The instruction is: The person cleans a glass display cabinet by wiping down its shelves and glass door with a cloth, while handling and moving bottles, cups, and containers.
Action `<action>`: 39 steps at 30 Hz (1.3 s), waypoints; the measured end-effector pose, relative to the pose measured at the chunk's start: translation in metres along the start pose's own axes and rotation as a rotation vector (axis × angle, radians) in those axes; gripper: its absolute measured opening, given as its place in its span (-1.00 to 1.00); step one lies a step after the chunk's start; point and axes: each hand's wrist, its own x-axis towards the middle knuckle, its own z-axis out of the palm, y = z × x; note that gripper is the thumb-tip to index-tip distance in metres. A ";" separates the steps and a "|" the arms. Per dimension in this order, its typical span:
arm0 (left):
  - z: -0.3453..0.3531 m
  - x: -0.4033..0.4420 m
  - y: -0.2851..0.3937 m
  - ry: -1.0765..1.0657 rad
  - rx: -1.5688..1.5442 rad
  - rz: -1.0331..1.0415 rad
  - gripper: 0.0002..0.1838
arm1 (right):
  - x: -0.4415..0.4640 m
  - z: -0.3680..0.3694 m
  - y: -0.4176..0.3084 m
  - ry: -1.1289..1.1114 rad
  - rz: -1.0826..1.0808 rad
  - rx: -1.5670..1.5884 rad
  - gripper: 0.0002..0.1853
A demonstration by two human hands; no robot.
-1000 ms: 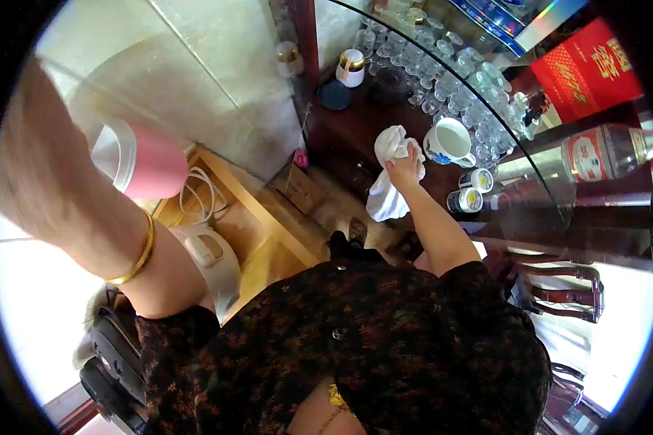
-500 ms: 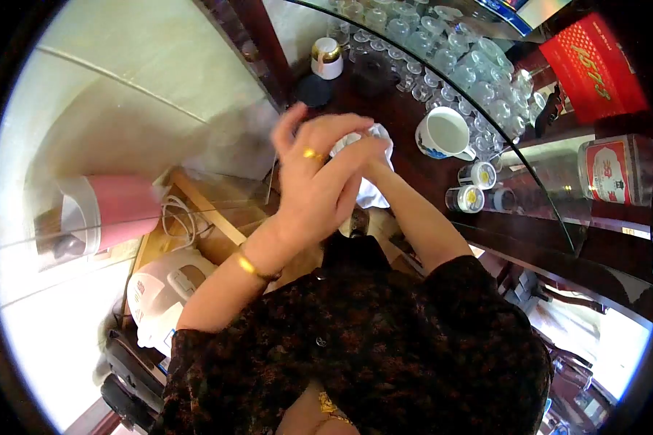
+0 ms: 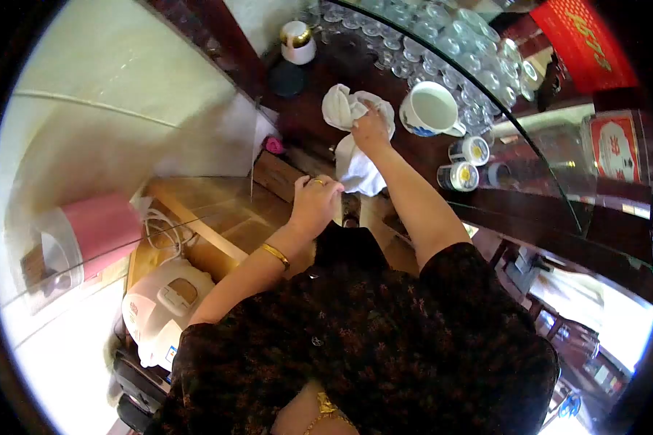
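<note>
Beside the mug (image 3: 429, 110), right grip (image 3: 371, 130) pinches cloth (image 3: 360, 172); left grip (image 3: 318, 203), withdrawn, curls, hold unclear.

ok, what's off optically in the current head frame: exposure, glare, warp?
Head view: fisheye warp with a black rounded border; lower-left and right edges blown out; dark shirt crushed, pattern faint; broad soft shadow on the wall; scattered highlights on the glassware; folds in the white cloth readable; left hand slightly soft.

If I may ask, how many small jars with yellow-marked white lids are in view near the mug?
2: one jar near the handle of the mug, the other jar just below it in the view. More may be hidden.
</note>
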 end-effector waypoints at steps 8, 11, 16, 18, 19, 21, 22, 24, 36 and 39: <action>0.005 0.007 -0.019 -0.121 0.049 0.067 -0.88 | -0.097 -0.089 -0.007 -0.235 0.021 -0.066 -0.48; 0.004 0.010 -0.017 -0.060 0.012 0.130 -0.89 | -0.099 -0.085 -0.011 -0.271 0.050 -0.068 -0.47; 0.003 0.012 -0.014 -0.034 -0.023 0.120 -0.89 | -0.065 -0.034 -0.008 -0.279 -0.019 -0.238 -0.56; 0.004 0.012 -0.016 -0.017 -0.018 0.121 -0.89 | -0.038 -0.012 -0.014 -0.299 0.014 -0.226 -0.68; 0.004 0.012 -0.017 -0.041 -0.007 0.111 -0.90 | -0.024 -0.010 -0.026 -0.322 0.040 -0.176 -0.73; 0.002 0.013 -0.019 -0.062 0.012 0.099 -0.90 | 0.004 -0.009 -0.052 -0.363 0.096 -0.077 -0.82; 0.000 0.012 -0.017 -0.071 0.029 0.100 -0.90 | 0.014 -0.013 -0.064 -0.341 -0.061 -0.207 -0.72; 0.000 0.011 -0.018 -0.084 0.052 0.101 -0.91 | 0.027 -0.009 -0.069 -0.316 -0.234 -0.334 -0.59; 0.003 0.011 -0.030 -0.036 0.076 -0.007 -0.88 | 0.001 -0.043 -0.030 -0.535 -0.111 -0.495 -0.57; 0.000 0.014 -0.028 -0.058 0.101 -0.003 -0.87 | -0.016 -0.048 -0.027 -0.411 -0.173 -0.437 -0.43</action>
